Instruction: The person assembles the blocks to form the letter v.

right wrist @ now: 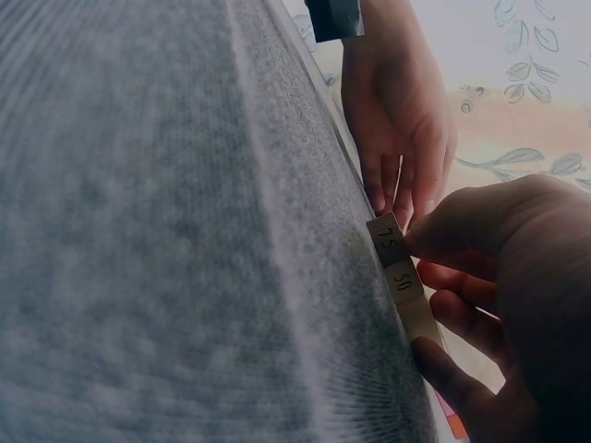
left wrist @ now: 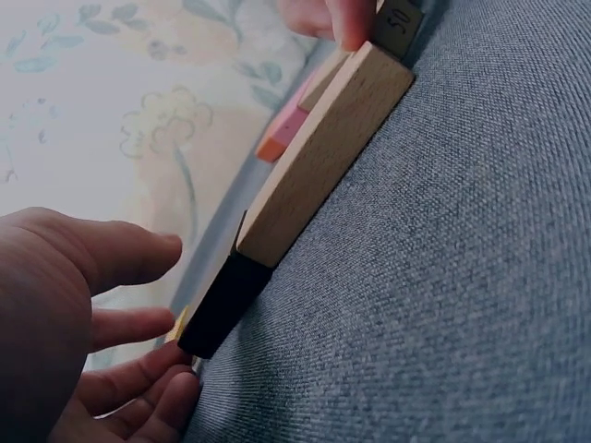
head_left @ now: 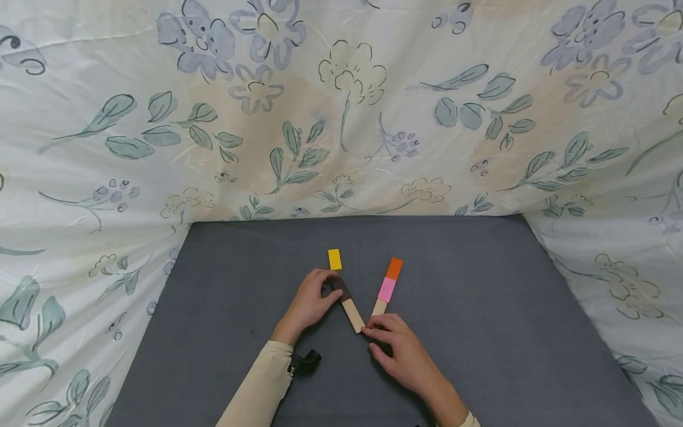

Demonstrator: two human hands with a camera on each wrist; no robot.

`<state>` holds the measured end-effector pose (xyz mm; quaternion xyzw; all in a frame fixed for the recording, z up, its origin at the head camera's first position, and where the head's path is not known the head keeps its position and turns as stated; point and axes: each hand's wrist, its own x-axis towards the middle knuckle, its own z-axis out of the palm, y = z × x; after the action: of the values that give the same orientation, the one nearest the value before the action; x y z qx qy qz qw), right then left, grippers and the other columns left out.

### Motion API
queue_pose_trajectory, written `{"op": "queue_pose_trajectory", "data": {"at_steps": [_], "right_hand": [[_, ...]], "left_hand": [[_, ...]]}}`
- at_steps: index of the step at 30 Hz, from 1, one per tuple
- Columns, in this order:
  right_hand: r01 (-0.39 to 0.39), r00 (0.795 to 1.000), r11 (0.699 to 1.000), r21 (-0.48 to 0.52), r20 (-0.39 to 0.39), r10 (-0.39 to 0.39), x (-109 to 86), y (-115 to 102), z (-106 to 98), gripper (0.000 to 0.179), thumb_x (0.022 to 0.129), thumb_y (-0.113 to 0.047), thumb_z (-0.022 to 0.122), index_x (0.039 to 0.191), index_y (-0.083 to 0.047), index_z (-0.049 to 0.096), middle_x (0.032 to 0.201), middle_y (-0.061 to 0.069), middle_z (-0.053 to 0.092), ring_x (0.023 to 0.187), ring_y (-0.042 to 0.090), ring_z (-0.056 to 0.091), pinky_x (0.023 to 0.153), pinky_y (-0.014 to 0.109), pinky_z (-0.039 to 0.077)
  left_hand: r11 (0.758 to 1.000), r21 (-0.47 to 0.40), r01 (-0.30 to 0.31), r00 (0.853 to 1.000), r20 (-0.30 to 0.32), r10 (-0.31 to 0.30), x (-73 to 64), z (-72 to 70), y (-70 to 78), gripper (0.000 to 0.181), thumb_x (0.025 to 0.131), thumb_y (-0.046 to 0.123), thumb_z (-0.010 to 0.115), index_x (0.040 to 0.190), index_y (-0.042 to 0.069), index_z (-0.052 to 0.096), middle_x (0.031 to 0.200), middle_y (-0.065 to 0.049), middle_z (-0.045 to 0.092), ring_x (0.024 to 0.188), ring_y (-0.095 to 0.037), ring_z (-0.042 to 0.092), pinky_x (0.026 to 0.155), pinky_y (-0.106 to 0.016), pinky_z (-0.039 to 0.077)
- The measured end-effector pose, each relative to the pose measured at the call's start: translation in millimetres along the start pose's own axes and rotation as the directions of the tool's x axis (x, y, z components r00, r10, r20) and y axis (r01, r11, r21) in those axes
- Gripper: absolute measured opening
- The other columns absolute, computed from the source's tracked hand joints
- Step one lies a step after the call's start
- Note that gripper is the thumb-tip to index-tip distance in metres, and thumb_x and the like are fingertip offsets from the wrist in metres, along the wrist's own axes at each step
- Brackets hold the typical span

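Note:
Small blocks lie on the grey cloth in a V. Its left arm holds a plain wooden block and a dark brown block; the right arm has another plain wooden block, a pink block and an orange block. My left hand has its fingertips at the dark block's far end, thumb apart from it in the left wrist view. Near the V's point, my right hand touches the plain blocks with extended fingertips. End faces marked 75 and 50 show in the right wrist view.
A yellow block lies just beyond the dark one. The grey cloth covers the work surface. Floral fabric hangs behind and at both sides. A black strap piece sticks out from the left wrist.

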<state>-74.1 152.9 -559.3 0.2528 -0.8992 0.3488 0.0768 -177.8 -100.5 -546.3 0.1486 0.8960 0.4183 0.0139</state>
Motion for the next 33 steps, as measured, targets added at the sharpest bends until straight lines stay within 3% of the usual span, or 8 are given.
{"op": "queue_pose_trajectory", "data": {"at_steps": [12, 33], "right_hand": [[0.025, 1.0, 1.0, 0.003, -0.017, -0.025, 0.3, 2.4, 0.7, 0.034, 0.089, -0.006, 0.089, 0.121, -0.015, 0.084, 0.125, -0.008, 0.067, 0.119, 0.014, 0.058, 0.098, 0.045, 0.057], [0.014, 1.0, 1.0, 0.007, -0.01, -0.014, -0.9, 2.7, 0.5, 0.038, 0.087, -0.005, 0.09, 0.123, -0.017, 0.084, 0.125, -0.01, 0.067, 0.119, 0.013, 0.058, 0.098, 0.044, 0.057]], "left_hand": [[0.998, -0.055, 0.01, 0.997, -0.078, -0.014, 1.6, -13.2, -4.9, 0.041, 0.105, 0.018, 0.076, 0.142, 0.003, 0.067, 0.133, -0.015, 0.062, 0.117, -0.032, 0.063, 0.101, -0.05, 0.053], [0.997, -0.066, 0.043, 0.995, -0.082, -0.049, 16.7, -31.3, -13.5, 0.051, 0.103, 0.022, 0.078, 0.148, 0.003, 0.063, 0.138, -0.015, 0.061, 0.119, -0.034, 0.062, 0.103, -0.052, 0.052]]}}
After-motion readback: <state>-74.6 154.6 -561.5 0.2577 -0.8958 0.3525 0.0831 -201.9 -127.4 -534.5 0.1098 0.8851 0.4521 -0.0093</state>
